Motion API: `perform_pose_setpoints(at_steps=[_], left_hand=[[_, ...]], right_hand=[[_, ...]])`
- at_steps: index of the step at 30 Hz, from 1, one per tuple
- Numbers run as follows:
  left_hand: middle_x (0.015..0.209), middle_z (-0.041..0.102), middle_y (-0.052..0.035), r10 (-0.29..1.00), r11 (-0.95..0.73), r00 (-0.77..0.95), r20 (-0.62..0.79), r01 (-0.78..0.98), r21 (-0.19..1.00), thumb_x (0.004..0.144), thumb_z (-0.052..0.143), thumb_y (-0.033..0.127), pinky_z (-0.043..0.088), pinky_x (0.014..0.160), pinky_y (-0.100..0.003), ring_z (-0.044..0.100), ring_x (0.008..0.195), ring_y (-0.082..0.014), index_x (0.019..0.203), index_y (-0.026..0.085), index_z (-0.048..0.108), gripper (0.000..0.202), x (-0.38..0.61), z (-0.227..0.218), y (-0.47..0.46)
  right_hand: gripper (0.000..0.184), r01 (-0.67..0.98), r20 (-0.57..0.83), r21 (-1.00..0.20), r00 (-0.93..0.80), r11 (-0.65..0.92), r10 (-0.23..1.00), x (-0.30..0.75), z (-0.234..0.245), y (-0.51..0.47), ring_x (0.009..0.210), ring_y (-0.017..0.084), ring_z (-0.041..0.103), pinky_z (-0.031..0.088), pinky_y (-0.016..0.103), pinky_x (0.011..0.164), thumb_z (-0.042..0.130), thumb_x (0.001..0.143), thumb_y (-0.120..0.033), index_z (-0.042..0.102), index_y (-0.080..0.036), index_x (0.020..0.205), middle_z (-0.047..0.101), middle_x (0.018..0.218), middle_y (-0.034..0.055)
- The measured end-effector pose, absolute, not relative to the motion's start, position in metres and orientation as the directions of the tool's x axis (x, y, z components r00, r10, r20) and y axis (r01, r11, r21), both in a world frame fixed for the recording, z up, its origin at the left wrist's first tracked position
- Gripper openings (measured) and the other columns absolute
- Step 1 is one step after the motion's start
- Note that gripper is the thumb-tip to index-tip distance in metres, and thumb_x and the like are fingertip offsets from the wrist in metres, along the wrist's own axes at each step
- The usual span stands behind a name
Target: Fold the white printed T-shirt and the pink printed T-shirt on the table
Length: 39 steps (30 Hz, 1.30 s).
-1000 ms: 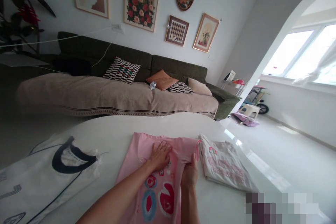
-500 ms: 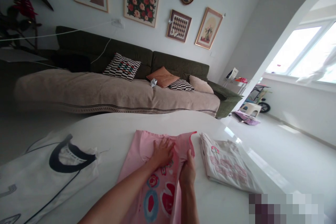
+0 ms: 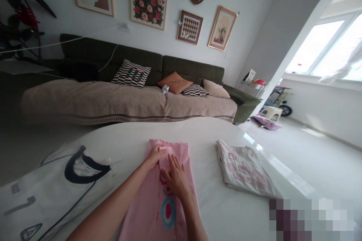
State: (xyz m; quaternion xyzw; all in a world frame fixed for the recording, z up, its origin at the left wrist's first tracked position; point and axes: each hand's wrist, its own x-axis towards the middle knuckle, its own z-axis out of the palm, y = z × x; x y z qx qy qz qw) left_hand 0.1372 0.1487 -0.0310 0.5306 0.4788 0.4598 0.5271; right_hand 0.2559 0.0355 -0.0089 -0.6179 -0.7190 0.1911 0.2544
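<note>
Pink shirt (image 3: 158, 199) on white table (image 3: 203, 135); green sofa (image 3: 135, 64) behind.

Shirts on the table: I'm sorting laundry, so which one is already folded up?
The cream shirt with pink print, right of both hands, lies folded. The pink shirt is under the hands; the white shirt lies spread open.

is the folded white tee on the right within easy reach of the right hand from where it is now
Probably yes. The right hand lies flat on the pink shirt, and only bare white table separates it from the folded white tee.
</note>
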Motion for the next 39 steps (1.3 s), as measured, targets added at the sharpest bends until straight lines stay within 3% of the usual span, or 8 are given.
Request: perform_pose_setpoints(at_steps=[3, 9, 14, 20, 24, 30, 34, 39], left_hand=[[0.111, 0.061, -0.0095, 0.996, -0.086, 0.035, 0.081, 0.206, 0.975, 0.065, 0.051, 0.005, 0.037, 0.1, -0.038, 0.051, 0.114, -0.0233, 0.101, 0.012, 0.056, 0.037, 0.142, -0.033, 0.151], [0.124, 0.054, -0.0111, 0.96, -0.256, 0.02, 0.279, 0.468, 0.846, 0.073, 0.041, 0.004, 0.027, 0.107, -0.04, 0.041, 0.124, -0.0223, 0.113, 0.014, 0.053, 0.043, 0.146, -0.024, 0.137], [0.136, 0.046, -0.0076, 0.893, -0.447, 0.247, 0.377, 0.594, 0.669, 0.077, 0.048, 0.017, 0.015, 0.111, -0.045, 0.028, 0.133, -0.0246, 0.119, 0.02, 0.055, 0.043, 0.151, -0.028, 0.098], [0.145, 0.034, -0.0078, 0.902, -0.424, 0.356, 0.243, 0.833, 0.355, 0.086, 0.039, 0.041, 0.015, 0.105, -0.059, 0.021, 0.134, -0.0337, 0.132, 0.026, 0.044, 0.049, 0.148, -0.036, 0.075], [0.145, 0.034, -0.0075, 0.917, -0.395, 0.346, 0.198, 0.853, 0.341, 0.085, 0.038, 0.042, 0.014, 0.102, -0.064, 0.02, 0.134, -0.0341, 0.134, 0.029, 0.041, 0.05, 0.148, -0.031, 0.076], [0.147, 0.029, -0.0081, 0.936, -0.343, 0.288, 0.203, 0.878, 0.335, 0.082, 0.04, 0.051, 0.013, 0.101, -0.064, 0.013, 0.136, -0.0375, 0.135, 0.031, 0.039, 0.057, 0.15, -0.037, 0.076], [0.148, 0.027, -0.0086, 0.945, -0.311, 0.254, 0.204, 0.891, 0.33, 0.081, 0.04, 0.056, 0.01, 0.102, -0.064, 0.011, 0.135, -0.0395, 0.135, 0.03, 0.039, 0.06, 0.152, -0.04, 0.078], [0.148, 0.027, -0.0098, 0.948, -0.308, 0.251, 0.197, 0.881, 0.36, 0.082, 0.041, 0.052, 0.01, 0.102, -0.065, 0.011, 0.135, -0.0402, 0.136, 0.029, 0.038, 0.059, 0.154, -0.039, 0.077]], right_hand=[[0.05, 0.851, 0.212, -0.502, -0.054, 0.157, 0.976, 0.268, -0.013, 0.037, 0.136, 0.02, 0.021, 0.019, 0.043, 0.109, 0.025, 0.092, -0.028, 0.03, -0.013, 0.139, 0.031, 0.144, 0.0096], [0.054, 0.918, 0.159, -0.396, 0.062, 0.006, 0.985, 0.278, -0.03, 0.031, 0.135, 0.029, 0.021, 0.024, 0.049, 0.104, 0.036, 0.087, -0.028, 0.033, -0.009, 0.138, 0.03, 0.144, 0.0137], [0.049, 0.799, 0.243, -0.601, 0.143, 0.033, 0.959, 0.287, -0.039, 0.036, 0.131, 0.028, 0.031, 0.026, 0.047, 0.104, 0.043, 0.083, -0.027, 0.046, -0.014, 0.13, 0.042, 0.138, 0.0136], [0.034, 0.636, 0.187, -0.771, 0.279, -0.035, 0.942, 0.349, -0.019, 0.111, 0.097, 0.02, 0.059, 0.044, 0.038, 0.087, 0.033, 0.09, -0.023, 0.055, -0.014, 0.115, 0.063, 0.104, 0.0108], [0.026, 0.611, 0.07, -0.791, 0.137, -0.029, 0.988, 0.367, -0.013, 0.158, 0.08, 0.014, 0.06, 0.051, 0.033, 0.071, 0.052, 0.088, -0.033, 0.056, -0.014, 0.105, 0.062, 0.098, 0.004], [0.026, 0.689, -0.035, -0.723, 0.039, -0.052, 0.999, 0.375, -0.014, 0.18, 0.083, 0.015, 0.06, 0.052, 0.033, 0.072, 0.054, 0.087, -0.033, 0.056, -0.014, 0.104, 0.06, 0.101, 0.0043], [0.027, 0.778, 0.045, -0.626, 0.107, -0.055, 0.993, 0.361, -0.008, 0.175, 0.09, 0.017, 0.058, 0.049, 0.038, 0.079, 0.053, 0.087, -0.033, 0.055, -0.016, 0.108, 0.058, 0.106, 0.0054], [0.037, 0.857, 0.241, -0.513, 0.089, 0.049, 0.966, 0.304, -0.012, 0.135, 0.111, 0.022, 0.05, 0.036, 0.04, 0.095, 0.033, 0.088, -0.011, 0.049, -0.014, 0.121, 0.054, 0.119, 0.0149]])
